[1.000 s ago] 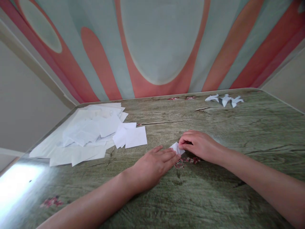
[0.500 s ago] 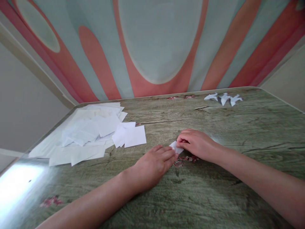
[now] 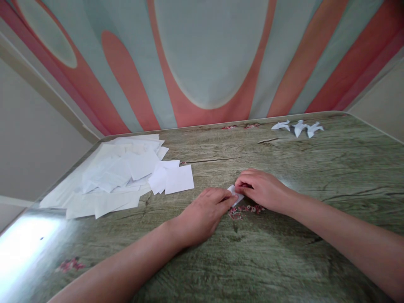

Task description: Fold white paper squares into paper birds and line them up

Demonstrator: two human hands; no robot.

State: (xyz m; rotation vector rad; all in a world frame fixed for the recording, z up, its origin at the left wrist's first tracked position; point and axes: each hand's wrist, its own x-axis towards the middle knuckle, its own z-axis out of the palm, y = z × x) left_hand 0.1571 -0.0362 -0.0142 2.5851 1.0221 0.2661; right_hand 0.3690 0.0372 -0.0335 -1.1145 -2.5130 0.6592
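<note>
Head view: folded paper [image 3: 239, 199] on wood-grain tabletop [image 3: 271, 252]

Paper [image 3: 239, 199] under hands [image 3: 202, 213], paper pile [image 3: 121, 168] left, figures [image 3: 298, 128] back right

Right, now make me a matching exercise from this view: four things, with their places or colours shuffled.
Things:
1. small folded paper
2. three folded figures
3. heap of paper sheets
4. patterned backdrop

Places or colours:
A. on the left part of the table
B. coral red and grey-green
C. touched by the left hand and the right hand
D. near the table's far edge, toward the right

Pairs: 1-C, 2-D, 3-A, 4-B
</note>
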